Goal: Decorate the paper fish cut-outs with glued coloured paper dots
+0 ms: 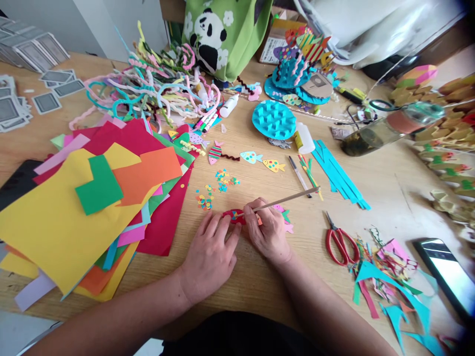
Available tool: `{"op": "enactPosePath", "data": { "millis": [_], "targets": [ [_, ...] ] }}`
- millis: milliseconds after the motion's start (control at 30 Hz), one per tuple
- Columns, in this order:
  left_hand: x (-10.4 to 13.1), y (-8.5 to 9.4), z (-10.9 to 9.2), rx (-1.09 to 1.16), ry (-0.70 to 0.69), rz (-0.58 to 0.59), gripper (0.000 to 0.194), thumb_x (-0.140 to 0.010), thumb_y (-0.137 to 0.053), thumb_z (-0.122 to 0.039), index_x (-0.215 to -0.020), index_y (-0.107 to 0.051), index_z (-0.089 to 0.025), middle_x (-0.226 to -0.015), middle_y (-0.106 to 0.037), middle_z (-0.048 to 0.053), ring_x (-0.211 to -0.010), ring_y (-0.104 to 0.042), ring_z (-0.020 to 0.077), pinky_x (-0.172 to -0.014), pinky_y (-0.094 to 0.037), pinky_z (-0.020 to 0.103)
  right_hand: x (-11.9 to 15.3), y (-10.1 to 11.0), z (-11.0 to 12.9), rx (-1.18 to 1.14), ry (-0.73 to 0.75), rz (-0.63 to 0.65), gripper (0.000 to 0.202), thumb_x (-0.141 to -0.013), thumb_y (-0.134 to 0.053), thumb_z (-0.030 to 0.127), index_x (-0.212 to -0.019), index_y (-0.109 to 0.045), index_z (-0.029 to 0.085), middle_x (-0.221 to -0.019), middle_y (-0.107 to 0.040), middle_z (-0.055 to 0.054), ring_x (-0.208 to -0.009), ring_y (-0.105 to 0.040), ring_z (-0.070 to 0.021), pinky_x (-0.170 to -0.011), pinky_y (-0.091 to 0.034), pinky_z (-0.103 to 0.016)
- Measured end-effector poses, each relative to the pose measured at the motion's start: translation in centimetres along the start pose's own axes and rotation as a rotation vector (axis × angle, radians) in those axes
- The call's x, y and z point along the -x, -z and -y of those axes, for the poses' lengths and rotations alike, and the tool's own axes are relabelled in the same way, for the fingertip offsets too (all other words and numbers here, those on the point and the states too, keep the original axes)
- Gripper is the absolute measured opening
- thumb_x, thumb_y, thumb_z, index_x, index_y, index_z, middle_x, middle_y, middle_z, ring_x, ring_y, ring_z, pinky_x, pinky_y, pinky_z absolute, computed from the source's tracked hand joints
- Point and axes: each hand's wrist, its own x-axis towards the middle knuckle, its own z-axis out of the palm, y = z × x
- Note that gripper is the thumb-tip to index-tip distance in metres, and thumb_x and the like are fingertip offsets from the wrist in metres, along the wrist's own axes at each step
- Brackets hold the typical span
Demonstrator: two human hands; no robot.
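Note:
A small red paper fish (234, 215) with colored bits on it lies on the wooden table. Fingertips of my left hand (210, 252) rest spread along its left and lower edge. My right hand (267, 231) pinches a thin wooden stick (293, 197), whose tip touches the fish. Partly behind my right hand lie pink and green paper fish pieces (286, 215). Just above the hands are small piles of colorful paper dots (205, 200). Farther up sit a striped fish (214, 154), a blue dotted fish (251, 157) and a yellow dotted fish (273, 165).
Colored paper sheets (44, 212) cover the left side. Pipe cleaners (156, 89) heap behind them. On the right are blue strips (339, 173), red-handled scissors (341, 245), paper scraps (397, 287), a phone (445, 272) and a glass bottle (389, 129). A glue bottle (304, 138) stands near a blue disc (273, 120).

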Motion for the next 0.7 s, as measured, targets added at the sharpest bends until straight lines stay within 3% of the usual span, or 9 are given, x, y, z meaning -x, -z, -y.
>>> {"op": "enactPosePath", "data": {
  "millis": [167,700],
  "targets": [
    [0.01,0.01,0.01,0.006,0.000,-0.009,0.051,-0.083,-0.058,-0.021,-0.133,-0.056,-0.013,-0.132,-0.053,0.018,-0.128,-0.043,0.0327,-0.113,-0.031,0.050,0.18,0.20,-0.18,0.027,0.018,-0.067,0.019,-0.094,-0.046,0.014,-0.078,-0.052,0.021,-0.067,-0.060,-0.001,-0.059,-0.053,-0.0138,-0.058,-0.041,-0.028],
    [0.10,0.05,0.05,-0.004,-0.003,-0.013,0.051,-0.083,-0.057,-0.021,-0.133,-0.055,-0.013,-0.132,-0.052,0.017,-0.127,-0.043,0.0323,-0.113,-0.032,0.051,0.27,-0.13,-0.60,-0.024,0.013,-0.043,0.020,-0.094,-0.045,0.014,-0.077,-0.051,0.022,-0.067,-0.057,-0.001,-0.060,-0.052,-0.0141,-0.057,-0.041,-0.027]
  ]
}}
